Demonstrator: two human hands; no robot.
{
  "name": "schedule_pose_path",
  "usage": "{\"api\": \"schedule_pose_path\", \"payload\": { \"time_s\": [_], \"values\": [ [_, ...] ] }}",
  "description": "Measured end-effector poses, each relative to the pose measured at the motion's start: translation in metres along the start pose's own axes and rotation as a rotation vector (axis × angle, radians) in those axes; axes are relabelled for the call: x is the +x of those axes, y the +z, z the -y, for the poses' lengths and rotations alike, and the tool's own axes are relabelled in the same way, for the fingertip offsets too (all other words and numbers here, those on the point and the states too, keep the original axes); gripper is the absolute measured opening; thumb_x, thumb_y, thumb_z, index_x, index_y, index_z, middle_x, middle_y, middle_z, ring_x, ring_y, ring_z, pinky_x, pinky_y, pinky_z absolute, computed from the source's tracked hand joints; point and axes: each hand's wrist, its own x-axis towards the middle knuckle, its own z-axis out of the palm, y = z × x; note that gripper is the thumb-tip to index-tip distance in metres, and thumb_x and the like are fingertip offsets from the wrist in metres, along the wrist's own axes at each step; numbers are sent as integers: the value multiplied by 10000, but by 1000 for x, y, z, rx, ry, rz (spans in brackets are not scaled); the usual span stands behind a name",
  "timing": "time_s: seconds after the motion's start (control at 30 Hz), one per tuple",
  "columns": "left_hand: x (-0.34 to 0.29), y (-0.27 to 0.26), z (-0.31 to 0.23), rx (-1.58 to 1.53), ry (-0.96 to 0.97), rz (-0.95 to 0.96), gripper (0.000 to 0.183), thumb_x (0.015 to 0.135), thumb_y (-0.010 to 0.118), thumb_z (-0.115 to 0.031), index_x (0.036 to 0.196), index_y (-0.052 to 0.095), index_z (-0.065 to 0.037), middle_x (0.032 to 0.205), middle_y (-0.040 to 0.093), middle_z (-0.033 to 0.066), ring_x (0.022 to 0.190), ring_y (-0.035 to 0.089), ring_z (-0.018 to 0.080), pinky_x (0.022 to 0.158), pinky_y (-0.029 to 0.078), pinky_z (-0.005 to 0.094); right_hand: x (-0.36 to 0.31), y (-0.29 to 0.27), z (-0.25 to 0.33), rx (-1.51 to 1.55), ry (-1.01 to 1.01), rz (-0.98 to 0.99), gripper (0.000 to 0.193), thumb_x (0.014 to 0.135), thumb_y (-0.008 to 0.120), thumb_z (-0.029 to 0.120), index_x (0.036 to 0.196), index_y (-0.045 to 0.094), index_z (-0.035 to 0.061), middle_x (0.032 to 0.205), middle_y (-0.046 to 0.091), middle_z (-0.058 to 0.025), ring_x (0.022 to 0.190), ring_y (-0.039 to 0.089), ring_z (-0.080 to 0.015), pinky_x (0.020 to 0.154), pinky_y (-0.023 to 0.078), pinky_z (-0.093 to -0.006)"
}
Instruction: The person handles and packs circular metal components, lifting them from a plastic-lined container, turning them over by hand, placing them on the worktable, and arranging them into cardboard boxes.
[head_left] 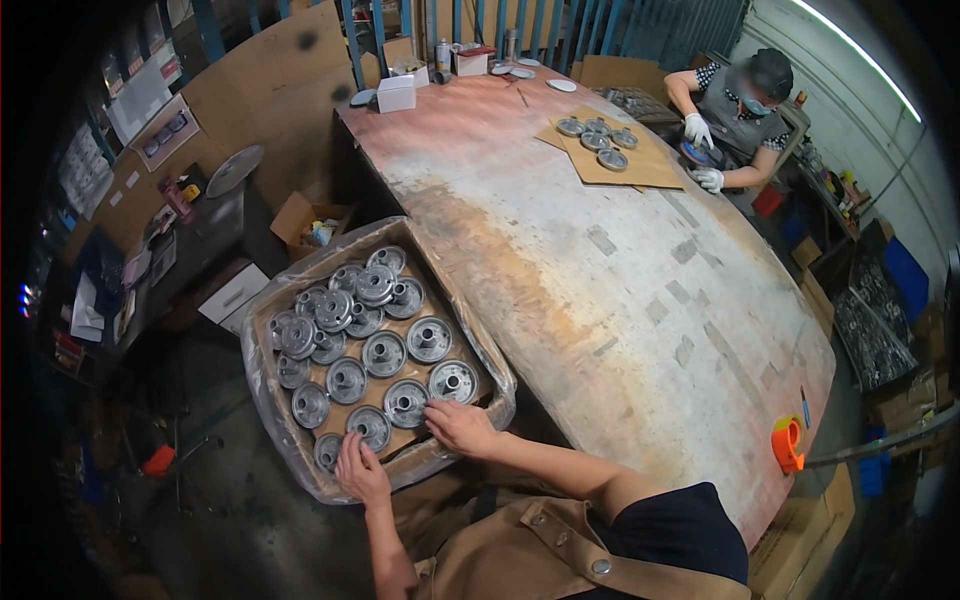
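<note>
A box lined with clear plastic holds many round grey metal castings, each a flanged disc with a raised hub. At its near edge, my left hand has its fingers stretched out beside the rim of one casting. My right hand reaches over the near right corner, fingers apart, its tips by the rim of another casting. Whether the fingertips touch the metal is hard to see. Castings lie singly on brown cardboard near my hands, while those at the far left are piled on each other.
The large worn table stands to the right of the box. On its far part, several castings lie on cardboard. A gloved co-worker handles a disc there. An orange tape dispenser sits at the near right edge.
</note>
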Motion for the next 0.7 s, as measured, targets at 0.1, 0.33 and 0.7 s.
{"api": "schedule_pose_path", "payload": {
  "time_s": [0.1,0.33,0.7],
  "values": [
    [0,0,-1,4,-2,2,198,930,524,-175,1049,637,-65,1123,652,78,997,613,299,834,451,410,-2,0,0,14,-9,-9,237,871,605,196,1057,590,51,1047,618,-95,874,620,-273,710,528,-365],
    [1,-2,0,17,5,7,203,937,519,-174,1056,642,-64,1122,655,77,1002,616,298,831,453,407,-1,3,-1,15,-12,0,196,865,601,177,1010,583,46,957,619,-94,821,621,-273,689,519,-368],
    [1,-1,0,15,16,0,213,944,510,-183,1063,644,-66,1121,655,81,1003,617,298,828,452,405,-3,0,0,-15,-9,21,288,836,639,184,1084,607,41,1063,638,-92,870,638,-242,736,528,-337]
  ]
}}
